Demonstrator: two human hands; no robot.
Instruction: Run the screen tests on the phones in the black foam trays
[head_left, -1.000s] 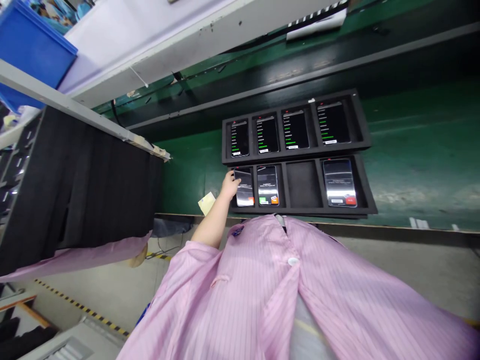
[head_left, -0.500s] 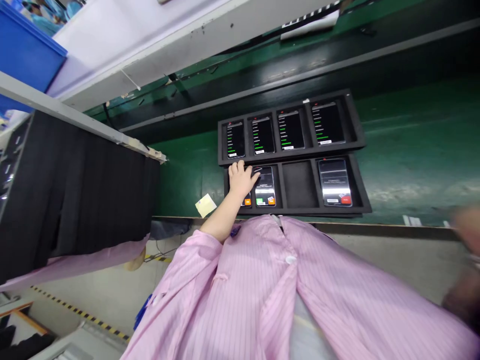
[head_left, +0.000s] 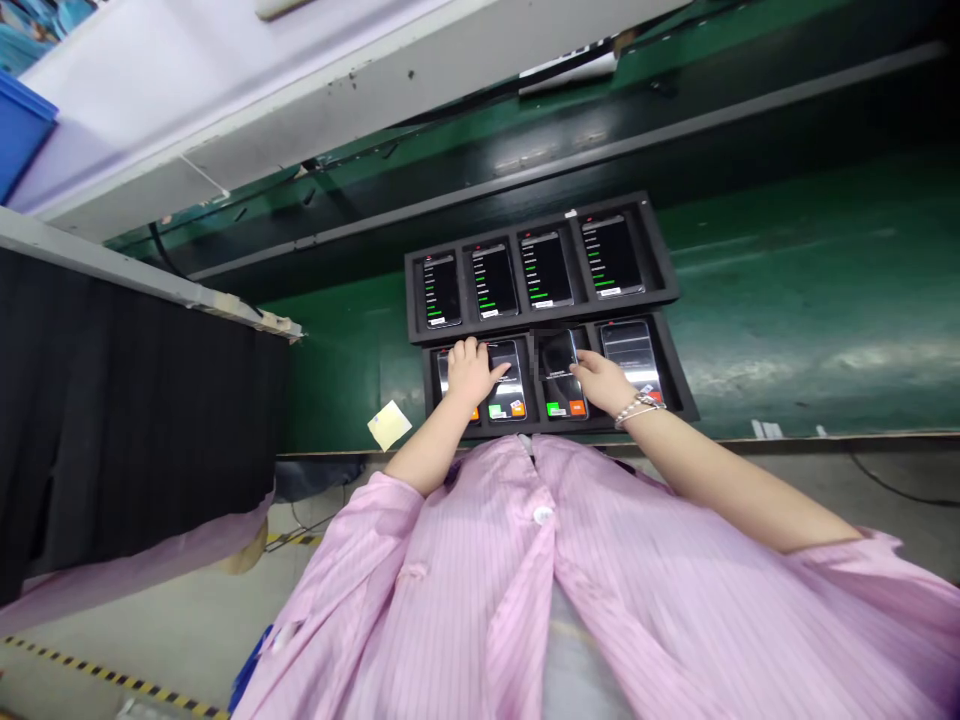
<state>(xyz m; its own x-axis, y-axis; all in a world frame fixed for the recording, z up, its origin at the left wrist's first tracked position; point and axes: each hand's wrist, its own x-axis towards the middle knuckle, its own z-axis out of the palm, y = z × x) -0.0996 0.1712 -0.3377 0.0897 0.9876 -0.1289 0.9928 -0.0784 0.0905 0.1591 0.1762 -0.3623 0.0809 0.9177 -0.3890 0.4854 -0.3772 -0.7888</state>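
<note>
"Where are your hands right now?"

"Both are down on the black foam tray (head_left: 415,300), which has two rows of four slots and sits on the green bench top (head_left: 787,300). My left hand (head_left: 469,372) is spread wide, palm down, over a slim black glass smartphone (head_left: 444,375) in the first lower slot. It's lying across the phone, not gripping it. My right hand (head_left: 604,382), with a silver beaded bracelet (head_left: 637,408) at the wrist, is drawn narrower, its fingertips at the long edge of a second slim black glass smartphone (head_left: 559,385) in the third lower slot. Whether they're gripping it, I can't tell."

"How would those phones handle?"

"Light and stiff, I'd judge, but slippery on the glass and fragile — a knock on a corner could crack one. I'd take each by its long edges, not across the screen."

"What else is near them?"

"A lit phone (head_left: 506,385) with orange and green buttons sits between my hands, and another lit phone (head_left: 630,345) lies past my right hand. Above them is a row of four dark-screened phones (head_left: 545,270) showing green lines — and a pale yellow sticky note (head_left: 389,425) lies on the bench beside the tray."
</note>
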